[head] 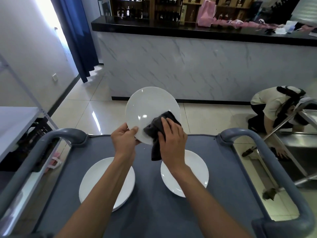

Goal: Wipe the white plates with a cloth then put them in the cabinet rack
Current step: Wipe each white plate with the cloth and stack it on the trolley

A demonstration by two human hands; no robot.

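My left hand point(124, 137) grips the lower left rim of a white plate point(149, 107), held tilted up above the far end of a grey cart point(154, 212). My right hand point(172, 140) holds a dark grey cloth point(157, 133) against the plate's lower right face, and a tail of the cloth hangs below the rim. Two more white plates lie flat on the cart: one at the left point(96, 179), partly under my left forearm, and one at the right point(197, 170), partly under my right forearm.
The cart has grey handle bars at the left point(44, 145) and right point(267, 152). A marble-fronted counter point(197, 66) stands beyond it across the tiled floor. A person point(274, 109) crouches at the right beside a steel table point(308, 115). A white shelf point(13, 124) is at the left.
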